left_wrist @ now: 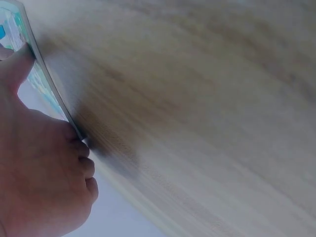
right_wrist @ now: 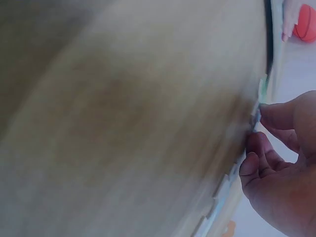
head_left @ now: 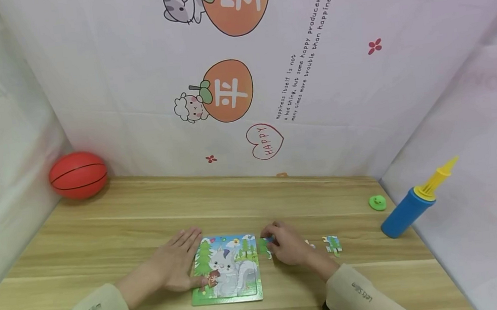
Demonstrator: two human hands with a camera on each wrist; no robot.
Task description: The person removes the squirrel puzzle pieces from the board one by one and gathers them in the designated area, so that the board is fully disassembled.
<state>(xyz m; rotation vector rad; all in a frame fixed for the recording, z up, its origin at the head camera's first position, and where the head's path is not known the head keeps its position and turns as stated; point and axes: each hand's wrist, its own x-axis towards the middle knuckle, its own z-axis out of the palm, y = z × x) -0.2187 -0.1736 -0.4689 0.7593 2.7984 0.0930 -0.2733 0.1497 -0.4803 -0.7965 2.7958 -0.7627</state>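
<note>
Lying flat on a light wood-grain table (head_left: 145,211), a square jigsaw board (head_left: 227,299) with a green rim, picturing a grey-and-white squirrel holding a brown acorn among green trees. At its left edge, a bare left hand (head_left: 173,265), spread wide, thumb resting on the picture and fingers reaching past the upper left corner. Just off the right edge, a bare right hand (head_left: 288,244), fingers curled, its grip nearly closed and pinching a small green-and-blue jigsaw piece (head_left: 263,247) between thumb and fingertips. Farther right, near the right wrist, a pale piece (head_left: 311,245) partly hidden, then a blue-and-green loose piece (head_left: 332,244). At far left, a red ball (head_left: 79,176) with black lines; at far right, a blue cylindrical pump (head_left: 405,215) with a yellow nozzle, beside a round green toy (head_left: 377,203).
</note>
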